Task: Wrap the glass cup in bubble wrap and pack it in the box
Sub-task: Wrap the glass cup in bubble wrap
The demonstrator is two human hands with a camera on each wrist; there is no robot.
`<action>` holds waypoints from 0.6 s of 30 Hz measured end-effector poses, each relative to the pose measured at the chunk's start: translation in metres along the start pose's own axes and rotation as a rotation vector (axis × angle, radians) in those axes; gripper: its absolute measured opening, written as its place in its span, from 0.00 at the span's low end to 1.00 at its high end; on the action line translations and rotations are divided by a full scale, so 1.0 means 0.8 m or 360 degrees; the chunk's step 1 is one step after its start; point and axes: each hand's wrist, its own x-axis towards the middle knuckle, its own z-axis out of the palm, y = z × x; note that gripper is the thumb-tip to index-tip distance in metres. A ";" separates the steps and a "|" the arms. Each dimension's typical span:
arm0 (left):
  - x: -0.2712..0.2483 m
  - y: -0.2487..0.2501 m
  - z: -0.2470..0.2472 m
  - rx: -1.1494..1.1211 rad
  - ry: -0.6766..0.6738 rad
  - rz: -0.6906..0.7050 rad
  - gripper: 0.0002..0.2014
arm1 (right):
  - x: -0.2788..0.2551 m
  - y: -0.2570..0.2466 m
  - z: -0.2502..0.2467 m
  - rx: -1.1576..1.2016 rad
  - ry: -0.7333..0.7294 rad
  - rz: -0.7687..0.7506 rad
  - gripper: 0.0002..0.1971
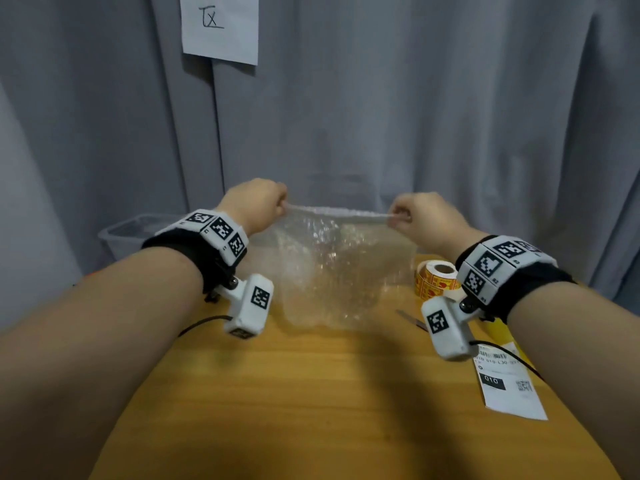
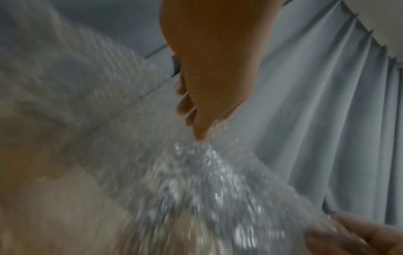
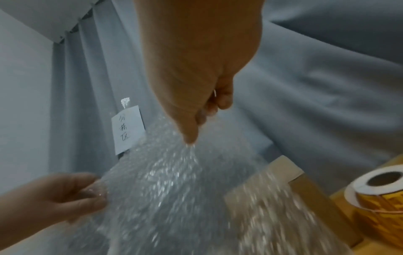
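A clear sheet of bubble wrap hangs above the wooden table, stretched between both hands by its top edge. My left hand pinches the top left corner and my right hand pinches the top right corner. The left wrist view shows the left hand gripping the bubble wrap. In the right wrist view the right hand holds the bubble wrap, and a cardboard box stands behind it. I cannot make out the glass cup.
A clear plastic tub sits at the back left. On the right lie a roll of yellow stickers, scissors and a printed shipping label. A grey curtain with a paper sign closes off the back.
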 end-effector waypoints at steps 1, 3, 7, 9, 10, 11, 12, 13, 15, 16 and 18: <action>0.001 0.000 -0.004 -0.0008 0.0142 -0.0016 0.06 | 0.003 0.001 0.000 0.0056 0.0166 0.0013 0.04; 0.002 0.003 -0.014 -0.0017 0.0432 -0.0001 0.05 | 0.007 -0.005 -0.002 0.0064 0.0451 -0.0020 0.05; 0.006 0.005 -0.039 -0.0031 0.0703 -0.0017 0.05 | 0.015 -0.019 -0.011 0.0083 0.0861 -0.0184 0.05; 0.012 0.003 -0.051 -0.0122 0.0730 -0.0108 0.05 | 0.020 -0.025 -0.023 0.0113 0.1034 -0.0266 0.06; 0.013 0.003 -0.056 -0.0268 0.0746 -0.0168 0.06 | 0.022 -0.029 -0.028 0.0126 0.1109 -0.0324 0.06; 0.013 0.005 -0.058 -0.0500 0.0781 -0.0223 0.05 | 0.021 -0.033 -0.032 0.0134 0.1165 -0.0387 0.07; 0.012 0.007 -0.057 -0.0751 0.0846 -0.0247 0.04 | 0.019 -0.037 -0.032 0.0134 0.1191 -0.0452 0.08; 0.008 0.009 -0.053 -0.0985 0.0910 -0.0263 0.04 | 0.015 -0.041 -0.031 0.0134 0.1185 -0.0511 0.08; -0.004 0.010 -0.040 -0.1141 0.0979 -0.0229 0.08 | 0.001 -0.046 -0.020 0.0133 0.1085 -0.0598 0.09; -0.011 0.008 -0.030 -0.1128 0.0980 -0.0205 0.10 | -0.006 -0.046 -0.012 0.0123 0.1006 -0.0629 0.09; -0.033 0.003 -0.001 -0.1149 0.0907 -0.0205 0.09 | -0.023 -0.044 0.010 0.0136 0.0837 -0.0648 0.10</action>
